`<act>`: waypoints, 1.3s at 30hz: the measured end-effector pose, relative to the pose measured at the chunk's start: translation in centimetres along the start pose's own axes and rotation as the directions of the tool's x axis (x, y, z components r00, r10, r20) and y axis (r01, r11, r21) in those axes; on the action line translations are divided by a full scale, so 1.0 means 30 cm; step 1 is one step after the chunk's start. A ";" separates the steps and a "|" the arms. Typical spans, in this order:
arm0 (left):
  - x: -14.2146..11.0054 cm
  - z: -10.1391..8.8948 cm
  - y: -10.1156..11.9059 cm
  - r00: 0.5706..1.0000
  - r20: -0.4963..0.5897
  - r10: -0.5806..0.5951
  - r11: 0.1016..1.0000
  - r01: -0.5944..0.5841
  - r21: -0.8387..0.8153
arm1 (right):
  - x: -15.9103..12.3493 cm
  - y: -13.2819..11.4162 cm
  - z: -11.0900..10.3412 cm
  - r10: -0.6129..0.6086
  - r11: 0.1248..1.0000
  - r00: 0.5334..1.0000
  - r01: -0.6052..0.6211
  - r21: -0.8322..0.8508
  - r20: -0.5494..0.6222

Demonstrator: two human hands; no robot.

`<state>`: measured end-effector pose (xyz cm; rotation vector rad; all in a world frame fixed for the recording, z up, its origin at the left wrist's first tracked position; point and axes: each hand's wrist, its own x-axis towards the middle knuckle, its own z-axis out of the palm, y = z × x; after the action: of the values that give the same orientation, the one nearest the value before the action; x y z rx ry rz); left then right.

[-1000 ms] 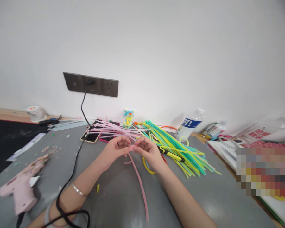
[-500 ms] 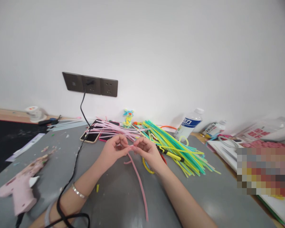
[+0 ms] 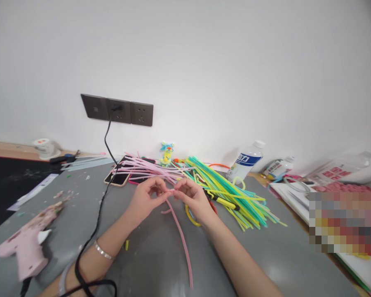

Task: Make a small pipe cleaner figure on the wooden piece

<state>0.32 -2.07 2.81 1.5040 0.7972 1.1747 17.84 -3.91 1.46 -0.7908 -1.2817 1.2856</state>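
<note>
A pink pipe cleaner point(image 3: 181, 239) is pinched at its upper end between the fingertips of both hands, and its long tail hangs down toward the front of the table. A short curled pink end sticks out to the left just below the fingers. My left hand point(image 3: 148, 196) is closed on it from the left, thumb against index finger. From the right, my right hand point(image 3: 192, 199) pinches the same spot, fingertips meeting the left ones. Beyond the hands lies a bunch of light pink pipe cleaners point(image 3: 151, 168), partly on top of phones point(image 3: 119, 179).
Green and yellow pipe cleaners point(image 3: 244, 198) lie right of my hands, with a yellow-black cutter point(image 3: 224, 201) among them. A pink glue gun point(image 3: 31, 243) rests at left. A black cord point(image 3: 99, 210) crosses my left forearm. Behind stand a small figure point(image 3: 167, 153) and a bottle point(image 3: 245, 163).
Almost nothing differs. Both hands keep pinching the pink pipe cleaner in the same place, with only a very slight shift of the fingers.
</note>
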 end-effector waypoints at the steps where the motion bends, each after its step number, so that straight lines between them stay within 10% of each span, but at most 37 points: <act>1: 0.001 0.000 0.000 1.000 0.018 -0.019 0.999 0.019 -0.028 | 0.000 0.000 0.000 -0.003 1.000 1.000 0.003 0.001 0.000; 24: 0.005 -0.014 0.010 0.873 0.310 -0.376 0.823 0.468 -0.321 | -0.004 -0.010 0.001 0.093 0.984 0.985 -0.113 0.134 0.146; 39: 0.004 -0.012 -0.001 0.869 0.330 -0.369 0.758 0.487 -0.434 | -0.005 -0.020 -0.003 0.144 0.966 0.975 -0.175 0.188 0.169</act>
<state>0.02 -1.84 2.81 0.9199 0.5754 0.7597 18.09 -4.13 1.99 -0.6700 -1.2029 1.6067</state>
